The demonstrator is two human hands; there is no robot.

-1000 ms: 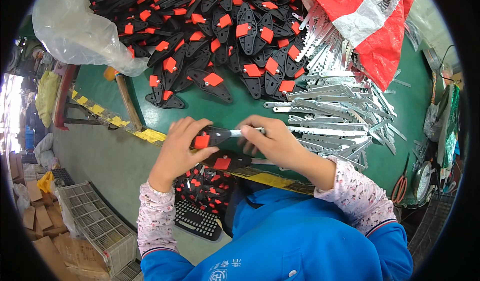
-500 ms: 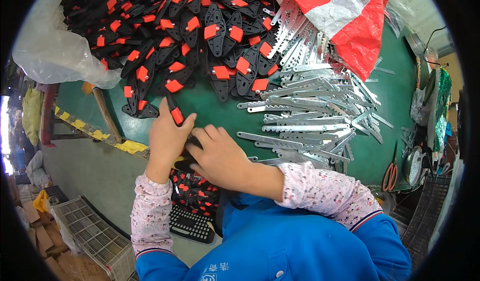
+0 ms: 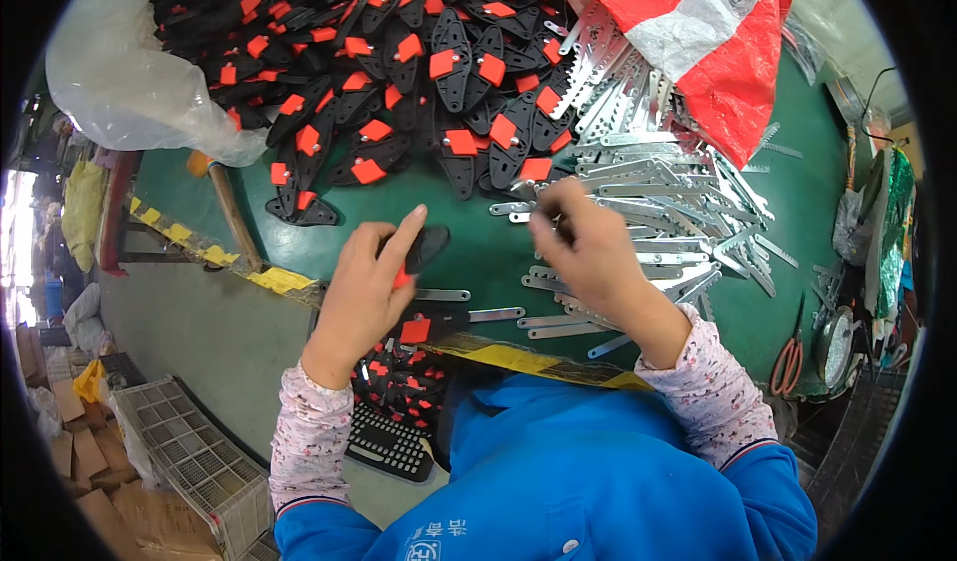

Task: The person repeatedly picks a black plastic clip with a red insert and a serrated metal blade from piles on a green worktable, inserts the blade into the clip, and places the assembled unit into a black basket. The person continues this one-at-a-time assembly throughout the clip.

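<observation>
My left hand (image 3: 364, 287) is closed round a black plastic piece (image 3: 429, 249) with a red tab, above the table's near edge. Farther right, my right hand (image 3: 595, 247) is at the left side of the pile of toothed metal strips (image 3: 648, 202), its thumb and fingers drawn together; what they hold is hidden. Between my hands, at the table edge, another black piece with a red tab (image 3: 415, 330) lies with a metal strip (image 3: 496, 314) sticking out to its right. A second strip (image 3: 444, 295) lies just behind it.
A large heap of black pieces with red tabs (image 3: 399, 52) covers the table's far side. A red and white sack (image 3: 713, 52) lies beyond the strips. A hammer (image 3: 231, 212) is at left, scissors (image 3: 788, 362) at right. Below the edge is a black crate (image 3: 389, 441) under similar pieces.
My hands, close together before, have separated. The right hand has moved right to the metal strips; the left has shifted slightly right, and a black piece and strips at the table edge are uncovered.
</observation>
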